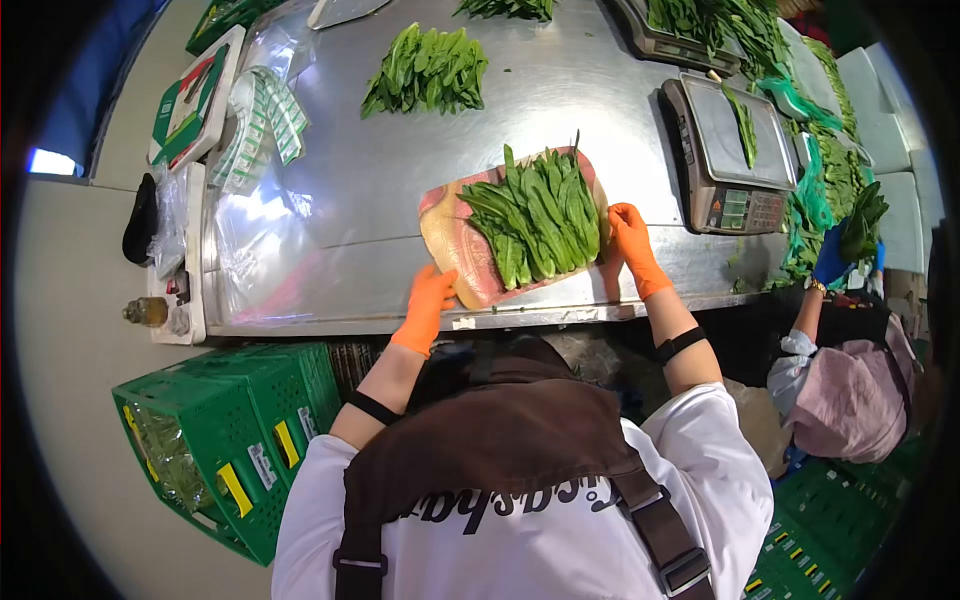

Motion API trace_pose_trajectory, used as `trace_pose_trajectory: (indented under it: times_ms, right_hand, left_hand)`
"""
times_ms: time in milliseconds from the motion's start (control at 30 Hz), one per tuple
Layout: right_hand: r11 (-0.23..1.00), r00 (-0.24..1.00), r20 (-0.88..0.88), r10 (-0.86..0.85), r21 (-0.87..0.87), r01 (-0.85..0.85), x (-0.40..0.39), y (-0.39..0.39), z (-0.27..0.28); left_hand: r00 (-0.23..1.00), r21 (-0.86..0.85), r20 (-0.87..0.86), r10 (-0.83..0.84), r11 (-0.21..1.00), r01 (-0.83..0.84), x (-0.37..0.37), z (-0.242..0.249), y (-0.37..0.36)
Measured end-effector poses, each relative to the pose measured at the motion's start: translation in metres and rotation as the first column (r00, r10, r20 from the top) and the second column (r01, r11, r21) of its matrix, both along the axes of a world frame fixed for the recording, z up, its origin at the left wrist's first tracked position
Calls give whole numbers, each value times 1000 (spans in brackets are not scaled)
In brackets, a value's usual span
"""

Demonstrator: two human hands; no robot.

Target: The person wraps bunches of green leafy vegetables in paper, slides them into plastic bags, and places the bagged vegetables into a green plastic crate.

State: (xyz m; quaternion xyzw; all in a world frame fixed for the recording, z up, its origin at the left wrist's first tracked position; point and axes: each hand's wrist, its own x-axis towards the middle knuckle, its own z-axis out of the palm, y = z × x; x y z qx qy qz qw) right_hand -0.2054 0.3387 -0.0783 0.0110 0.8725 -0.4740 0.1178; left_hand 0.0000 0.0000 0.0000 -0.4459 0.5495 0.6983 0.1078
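Note:
A cutting board [443, 232] with a pink and tan pattern lies tilted near the front edge of the steel table. On it rests a bunch of long green leaves [545, 215], stems towards me. My left hand [430, 303], in an orange glove, has its fingers closed at the board's lower left edge. At the right edge of the board, beside the leaves, my right hand [636, 248] in a matching glove is closed on the rim, thumb and fingers bent together. A second bunch of green leaves [428, 72] lies farther back on the table.
A digital scale [735, 145] with one leaf on its pan stands at right; another scale [665, 40] bears leaves behind it. Plastic bags [262, 125] lie at left. Green crates [235, 440] stand below. A co-worker's blue-gloved hand [832, 258] holds leaves at right.

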Motion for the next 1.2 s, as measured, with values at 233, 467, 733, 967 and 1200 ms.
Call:
trace_pose_trajectory:
  times_ms: [233,467,733,967,1200]
  right_hand:
    - [796,675,-429,600,401,-453,-27,8,88]
    - [449,235,-386,892,702,-553,-34,-18,141]
    - [246,-26,-437,899,554,-796,37,-147,179]
    - [-450,-470,81,879,468,-760,14,-222,139]
    - [-143,-166,-165,972,148,-979,14,-200,131]
  left_hand:
    - [986,-109,-161,-44,994,27,-5,7,53]
    - [961,-385,-239,-140,922,39,-32,-11,15]
    - [615,-964,187,-766,-24,263,-44,63,26]
    - [651,-966,160,-742,18,258,-8,24,47]
    - [634,-869,-114,-765,386,310,3,54,1]
